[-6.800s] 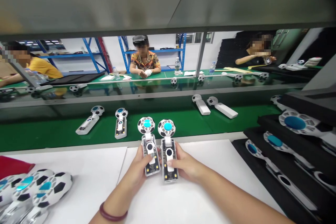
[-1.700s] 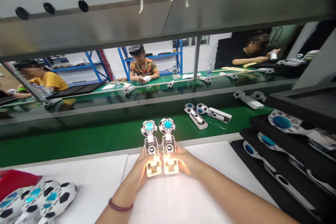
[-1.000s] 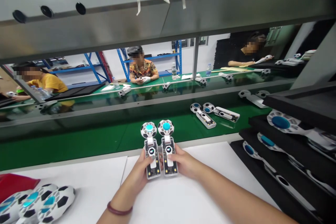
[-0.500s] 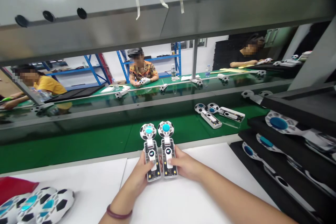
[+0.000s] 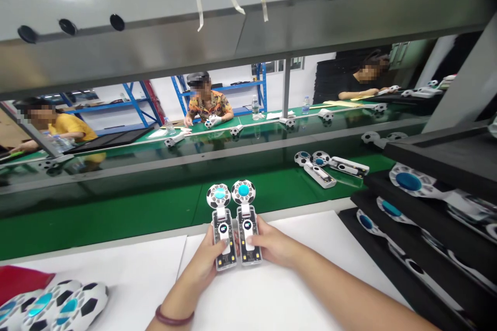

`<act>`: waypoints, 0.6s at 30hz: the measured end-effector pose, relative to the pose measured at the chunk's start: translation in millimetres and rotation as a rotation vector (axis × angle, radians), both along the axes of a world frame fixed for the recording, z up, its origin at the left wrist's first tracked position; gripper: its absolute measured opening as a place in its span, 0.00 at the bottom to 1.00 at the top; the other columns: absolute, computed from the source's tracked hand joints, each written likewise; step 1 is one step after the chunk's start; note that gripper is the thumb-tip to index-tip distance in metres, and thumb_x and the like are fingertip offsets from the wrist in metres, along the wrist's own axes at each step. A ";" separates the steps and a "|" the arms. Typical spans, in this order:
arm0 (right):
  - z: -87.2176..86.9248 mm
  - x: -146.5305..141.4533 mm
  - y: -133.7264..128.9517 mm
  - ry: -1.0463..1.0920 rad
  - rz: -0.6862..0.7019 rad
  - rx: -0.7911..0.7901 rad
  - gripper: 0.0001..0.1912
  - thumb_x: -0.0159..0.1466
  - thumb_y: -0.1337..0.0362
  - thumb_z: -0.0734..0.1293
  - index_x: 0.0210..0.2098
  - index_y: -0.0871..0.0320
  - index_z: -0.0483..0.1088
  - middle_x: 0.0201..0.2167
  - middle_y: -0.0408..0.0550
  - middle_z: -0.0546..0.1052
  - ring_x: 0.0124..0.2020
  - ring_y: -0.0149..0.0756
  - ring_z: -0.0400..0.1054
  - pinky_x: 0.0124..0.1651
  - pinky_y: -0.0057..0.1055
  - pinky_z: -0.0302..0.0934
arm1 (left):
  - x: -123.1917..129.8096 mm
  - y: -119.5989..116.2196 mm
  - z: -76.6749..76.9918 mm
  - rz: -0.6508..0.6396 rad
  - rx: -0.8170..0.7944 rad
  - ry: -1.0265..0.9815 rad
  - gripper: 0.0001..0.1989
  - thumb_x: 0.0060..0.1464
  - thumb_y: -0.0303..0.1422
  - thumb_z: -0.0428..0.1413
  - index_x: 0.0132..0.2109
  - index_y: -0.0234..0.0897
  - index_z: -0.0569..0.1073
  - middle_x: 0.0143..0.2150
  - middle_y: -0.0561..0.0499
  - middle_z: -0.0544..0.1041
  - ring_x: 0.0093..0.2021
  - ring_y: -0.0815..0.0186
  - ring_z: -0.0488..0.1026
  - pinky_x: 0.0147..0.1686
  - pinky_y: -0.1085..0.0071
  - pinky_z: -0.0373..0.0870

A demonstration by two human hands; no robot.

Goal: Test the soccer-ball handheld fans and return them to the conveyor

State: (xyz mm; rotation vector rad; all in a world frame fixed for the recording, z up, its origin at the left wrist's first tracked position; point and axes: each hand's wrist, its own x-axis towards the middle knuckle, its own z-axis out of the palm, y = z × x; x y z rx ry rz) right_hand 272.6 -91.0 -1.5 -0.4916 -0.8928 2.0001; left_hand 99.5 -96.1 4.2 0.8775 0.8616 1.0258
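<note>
My left hand (image 5: 207, 253) is closed round a clear-cased device (image 5: 224, 238) with a football-patterned round head. Its thumb rests on the white strip at the front. A matching device (image 5: 249, 235) is in my right hand (image 5: 272, 242), whose thumb also lies on the front. Both devices stand upright side by side, heads at the top, above the white work surface (image 5: 248, 300). Each head has a shiny blue centre, and each body has a small lit round display. The fingers behind the cases are mostly hidden.
Football-patterned heads (image 5: 83, 302) lie at the lower left beside a red item (image 5: 23, 282). Two more devices (image 5: 320, 175) rest on the green belt (image 5: 155, 212). Black trays (image 5: 388, 264) of devices are stacked at right. Three people sit across the line.
Several devices on the far side have shifted left and the pair on the near green belt right. The person at far left has moved an arm. My grip looks the same.
</note>
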 end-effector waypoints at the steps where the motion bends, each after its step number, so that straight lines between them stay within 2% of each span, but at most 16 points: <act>1: -0.5 -0.2 0.2 0.002 -0.001 0.008 0.36 0.44 0.66 0.74 0.49 0.56 0.54 0.44 0.52 0.70 0.45 0.45 0.67 0.49 0.45 0.58 | -0.1 0.2 -0.2 -0.004 -0.001 -0.001 0.32 0.41 0.33 0.64 0.51 0.38 0.58 0.42 0.44 0.73 0.40 0.56 0.72 0.39 0.63 0.69; 8: -2.9 -0.5 1.0 -0.006 -0.007 0.008 0.35 0.45 0.66 0.74 0.48 0.56 0.56 0.44 0.52 0.70 0.46 0.46 0.66 0.50 0.47 0.57 | 0.3 0.2 -0.4 0.002 -0.004 -0.007 0.32 0.38 0.33 0.65 0.49 0.38 0.59 0.40 0.45 0.74 0.38 0.57 0.73 0.38 0.63 0.69; 13: -4.1 -0.8 0.5 0.000 -0.036 0.014 0.35 0.45 0.67 0.74 0.48 0.56 0.55 0.45 0.52 0.70 0.46 0.44 0.66 0.50 0.45 0.57 | 3.2 -1.5 2.8 0.026 -0.001 -0.013 0.34 0.36 0.33 0.66 0.50 0.39 0.59 0.38 0.47 0.74 0.36 0.58 0.73 0.37 0.64 0.69; 18: -0.8 -1.4 -1.1 0.029 -0.048 0.013 0.33 0.45 0.67 0.74 0.46 0.56 0.56 0.39 0.48 0.72 0.43 0.43 0.68 0.49 0.45 0.57 | 4.5 -3.9 6.2 0.048 0.038 -0.016 0.36 0.35 0.34 0.67 0.50 0.40 0.57 0.36 0.47 0.74 0.35 0.58 0.73 0.37 0.63 0.69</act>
